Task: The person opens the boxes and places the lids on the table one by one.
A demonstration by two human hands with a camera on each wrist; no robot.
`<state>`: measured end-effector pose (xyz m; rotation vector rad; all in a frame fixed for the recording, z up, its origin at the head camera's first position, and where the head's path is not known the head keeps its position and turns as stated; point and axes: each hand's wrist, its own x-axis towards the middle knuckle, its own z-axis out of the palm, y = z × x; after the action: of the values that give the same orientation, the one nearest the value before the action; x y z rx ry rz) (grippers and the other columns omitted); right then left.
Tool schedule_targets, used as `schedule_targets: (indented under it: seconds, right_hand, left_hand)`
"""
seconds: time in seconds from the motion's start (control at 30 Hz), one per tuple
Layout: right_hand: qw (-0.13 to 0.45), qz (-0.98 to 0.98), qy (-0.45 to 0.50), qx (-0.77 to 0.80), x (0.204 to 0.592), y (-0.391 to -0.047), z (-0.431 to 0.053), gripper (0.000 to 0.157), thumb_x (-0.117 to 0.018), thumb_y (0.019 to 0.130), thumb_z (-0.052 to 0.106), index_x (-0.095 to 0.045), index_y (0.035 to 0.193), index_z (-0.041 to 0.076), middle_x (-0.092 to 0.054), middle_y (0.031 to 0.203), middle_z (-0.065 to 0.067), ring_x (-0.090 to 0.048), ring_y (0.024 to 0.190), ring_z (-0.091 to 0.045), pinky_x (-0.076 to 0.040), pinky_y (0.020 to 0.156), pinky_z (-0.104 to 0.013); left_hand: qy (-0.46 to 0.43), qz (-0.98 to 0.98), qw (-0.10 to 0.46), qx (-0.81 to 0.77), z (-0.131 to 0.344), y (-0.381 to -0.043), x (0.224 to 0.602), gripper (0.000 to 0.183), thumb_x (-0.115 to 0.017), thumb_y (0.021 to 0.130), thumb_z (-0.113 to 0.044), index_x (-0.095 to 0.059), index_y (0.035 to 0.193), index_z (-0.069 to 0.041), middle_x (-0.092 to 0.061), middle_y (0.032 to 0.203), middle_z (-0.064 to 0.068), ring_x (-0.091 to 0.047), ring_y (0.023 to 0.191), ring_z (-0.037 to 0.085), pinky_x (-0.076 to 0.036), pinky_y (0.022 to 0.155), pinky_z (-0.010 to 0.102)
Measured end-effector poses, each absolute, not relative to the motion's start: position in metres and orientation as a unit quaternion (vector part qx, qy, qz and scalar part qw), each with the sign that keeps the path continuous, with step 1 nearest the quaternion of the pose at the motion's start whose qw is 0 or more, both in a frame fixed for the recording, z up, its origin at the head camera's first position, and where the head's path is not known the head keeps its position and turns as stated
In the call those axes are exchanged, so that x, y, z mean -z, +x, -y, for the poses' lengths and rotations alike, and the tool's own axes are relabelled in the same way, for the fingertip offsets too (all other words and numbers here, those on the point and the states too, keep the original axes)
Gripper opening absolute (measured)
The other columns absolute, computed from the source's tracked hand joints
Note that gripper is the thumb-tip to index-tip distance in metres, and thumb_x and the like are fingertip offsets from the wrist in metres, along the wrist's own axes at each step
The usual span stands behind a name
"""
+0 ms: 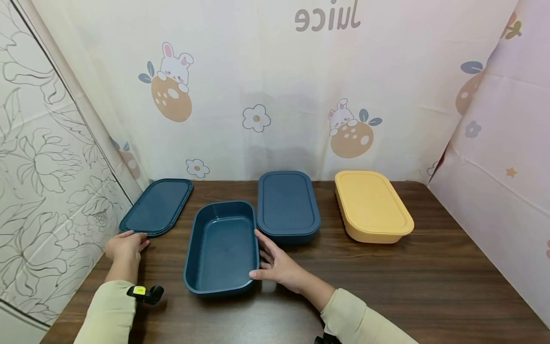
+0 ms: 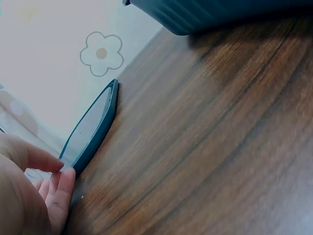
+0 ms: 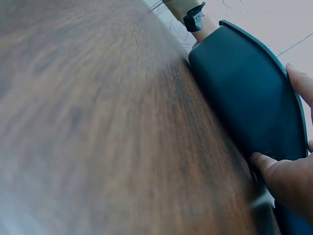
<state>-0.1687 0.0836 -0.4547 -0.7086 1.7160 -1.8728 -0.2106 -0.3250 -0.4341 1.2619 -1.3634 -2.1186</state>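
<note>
Both hands [image 2: 24, 196] [image 3: 293, 181] part. off-frame, L/R wrist vws

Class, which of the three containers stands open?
The leftmost container, touched by the right hand; the middle blue one and the yellow one are lidded.

Mirrored "Juice" lettering [image 1: 327, 19] on the pale curtain [image 1: 223, 62], yellow wrist tag [image 1: 139, 290] illegible

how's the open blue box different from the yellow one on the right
The open blue box is dark blue; the yellow box is yellow all over. The open blue box has no lid on, so its inside shows; the yellow box is covered by its lid. The right hand holds the open blue box's side; neither hand touches the yellow box. Both are rounded rectangles on the table.
</note>
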Motion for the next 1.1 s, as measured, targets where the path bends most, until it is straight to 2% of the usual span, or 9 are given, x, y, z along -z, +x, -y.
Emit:
schedule_targets:
  seconds: [0.07,0.13,0.23,0.43,0.6,0.87,1.1]
  right_hand:
    - [0.248,-0.634,-0.262,0.684,0.454,-0.168,-0.084,0.094,-0.075,0.088,0.020,-0.012,0.157,0.032,-0.002,0.163,-0.009,-0.013,0.146,-0.035,-0.028,0.113,-0.047]
    - [0.247,-0.637,-0.262,0.682,0.454,-0.168,-0.085,0.095,-0.076,0.087,0.020,-0.012,0.157,0.032,-0.002,0.163,-0.009,-0.013,0.146,-0.035,-0.029,0.113,-0.047]
    - [0.247,-0.639,-0.260,0.681,0.453,-0.168,-0.086,0.096,-0.076,0.087,0.020,-0.012,0.156,0.032,-0.003,0.163,-0.011,-0.015,0.145,-0.036,-0.030,0.112,-0.046]
    - [0.247,-0.645,-0.257,0.676,0.448,-0.168,-0.083,0.099,-0.077,0.086,0.015,-0.009,0.158,0.025,-0.004,0.162,-0.012,-0.020,0.144,-0.036,-0.035,0.109,-0.043]
    - [0.242,-0.660,-0.257,0.663,0.443,-0.168,-0.083,0.101,-0.077,0.086,0.016,-0.005,0.158,0.013,-0.008,0.161,-0.016,-0.025,0.142,-0.037,-0.041,0.105,-0.040]
    - [0.232,-0.678,-0.248,0.652,0.434,-0.166,-0.083,0.094,-0.073,0.089,0.013,-0.008,0.156,0.005,-0.016,0.158,-0.023,-0.035,0.136,-0.043,-0.047,0.098,-0.038]
    - [0.230,-0.676,-0.247,0.655,0.430,-0.163,-0.086,0.089,-0.072,0.090,0.011,-0.012,0.155,0.000,-0.019,0.156,-0.027,-0.043,0.129,-0.045,-0.050,0.094,-0.036]
  left_hand:
    - [0.419,0.556,0.137,0.704,0.324,-0.209,0.437,0.034,-0.061,0.089,0.008,-0.059,0.121,-0.004,-0.041,0.139,0.017,-0.067,0.059,0.010,-0.058,0.062,0.030]
    - [0.387,0.619,0.113,0.674,0.324,-0.208,0.439,0.043,-0.066,0.085,0.009,-0.057,0.126,0.001,-0.046,0.127,0.018,-0.065,0.060,0.007,-0.058,0.064,0.029]
    - [0.335,0.677,0.088,0.650,0.323,-0.205,0.440,0.046,-0.065,0.088,0.005,-0.051,0.132,0.007,-0.052,0.112,0.014,-0.065,0.064,0.006,-0.058,0.065,0.028]
    - [0.251,0.746,0.076,0.613,0.317,-0.200,0.433,0.041,-0.063,0.092,-0.003,-0.050,0.128,0.010,-0.059,0.088,0.000,-0.065,0.070,0.006,-0.058,0.065,0.027]
    - [0.153,0.808,0.072,0.564,0.311,-0.199,0.432,0.038,-0.062,0.093,-0.005,-0.052,0.125,0.013,-0.061,0.088,0.001,-0.064,0.074,0.008,-0.058,0.066,0.028]
    - [0.011,0.837,0.029,0.546,0.301,-0.192,0.429,0.037,-0.063,0.096,-0.011,-0.053,0.122,0.013,-0.061,0.104,0.018,-0.063,0.085,0.009,-0.059,0.071,0.035]
    - [-0.066,0.858,0.029,0.509,0.287,-0.181,0.421,0.032,-0.066,0.094,-0.010,-0.059,0.117,0.011,-0.064,0.106,0.024,-0.065,0.087,0.028,-0.059,0.069,0.034]
